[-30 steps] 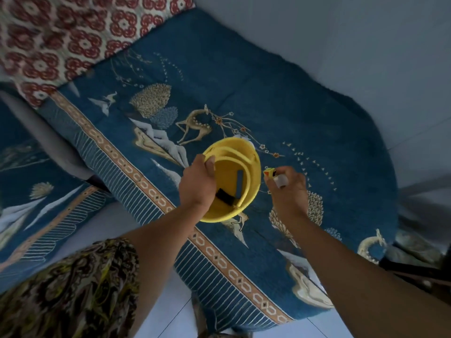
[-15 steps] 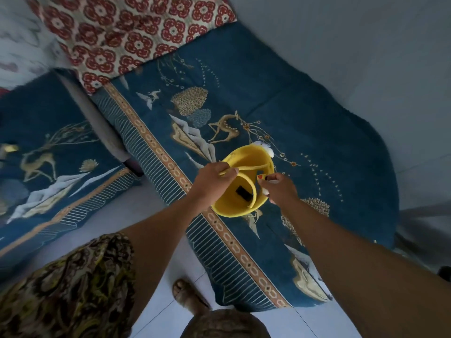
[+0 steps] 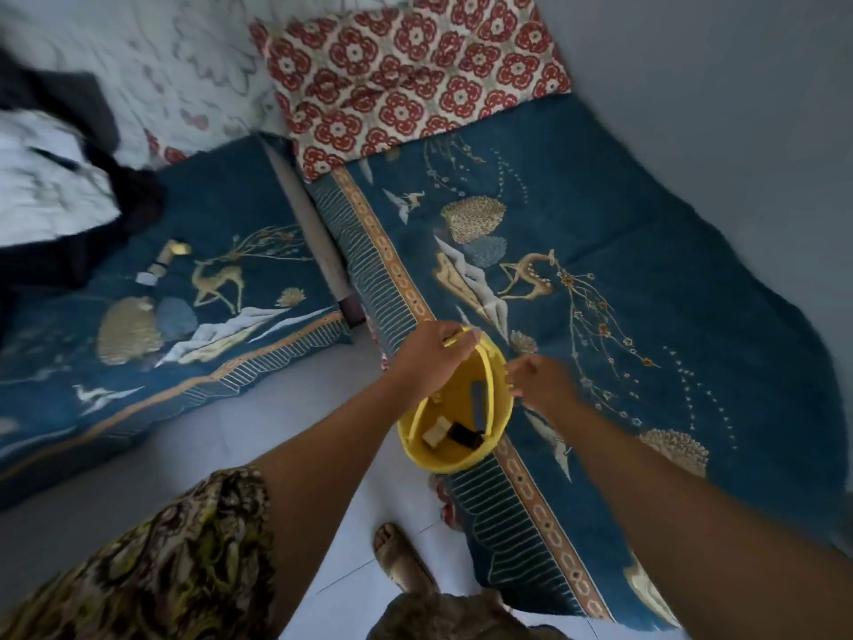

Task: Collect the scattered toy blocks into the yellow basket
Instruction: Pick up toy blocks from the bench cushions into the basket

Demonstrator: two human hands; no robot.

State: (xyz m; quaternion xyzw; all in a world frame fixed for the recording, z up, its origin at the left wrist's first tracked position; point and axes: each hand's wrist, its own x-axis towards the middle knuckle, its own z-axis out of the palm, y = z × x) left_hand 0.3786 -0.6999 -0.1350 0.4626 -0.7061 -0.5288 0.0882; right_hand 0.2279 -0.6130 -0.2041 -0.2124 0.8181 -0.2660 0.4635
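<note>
My left hand point(image 3: 431, 358) grips the handle of the yellow basket point(image 3: 417, 448), which hangs over the edge of the blue mat. Inside the basket lie a pale block point(image 3: 437, 432), a black block point(image 3: 465, 435) and a grey-blue block point(image 3: 478, 405). My right hand point(image 3: 540, 381) hovers just right of the basket's rim, fingers loosely curled, with nothing visible in it. On the left mat lie a yellow block point(image 3: 174, 249), a cream block point(image 3: 157, 269) and a white block point(image 3: 146, 279).
Two blue patterned mats point(image 3: 669, 279) cover the pale tiled floor point(image 3: 207, 436), with a gap between them. A red-flowered pillow point(image 3: 406, 71) lies at the top. Dark and white cloth point(image 3: 55, 191) is piled at the left. My sandalled foot point(image 3: 401, 558) stands below the basket.
My right hand has let go of the small blocks it held at the basket and drawn back. The view has swung left, showing the left mat with more blocks on it.
</note>
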